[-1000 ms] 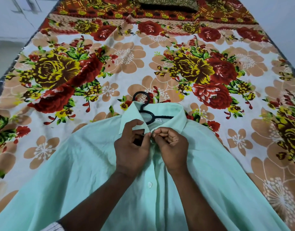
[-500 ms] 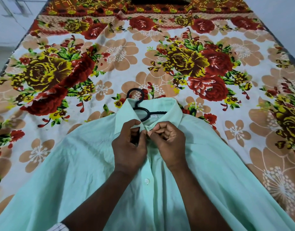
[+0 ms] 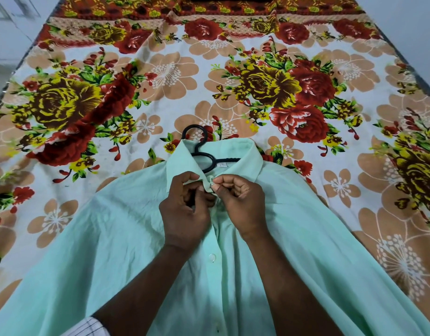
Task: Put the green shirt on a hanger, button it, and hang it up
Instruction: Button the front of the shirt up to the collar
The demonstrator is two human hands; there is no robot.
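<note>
Okay, I see the thin, wrinkled green shirt (image 3: pixel 112 238) flat on the floral bedsheet (image 3: pixel 160 81) at 6 o'clock, black hooked hanger (image 3: pixel 201 154) poking from its collar (image 3: pixel 182 166) toward 12. Left hand (image 3: pixel 185 214) and right hand (image 3: pixel 240 204) both pinch the top placket (image 3: pixel 210 186) together, tightly curled; round pale button (image 3: pixel 212 257) below them.

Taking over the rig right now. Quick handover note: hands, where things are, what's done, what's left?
Left hand: pinches the green shirt at its front edge, just below the collar.
Right hand: pinches the opposite edge at the top button.
Things: shirt lies front up on the floral bedsheet; black hanger is inside it, hook sticking out past the collar.
Done: shirt is on the hanger.
Left: top button not yet through. I cannot tell whether the lower button is fastened. Then hang it up.
</note>
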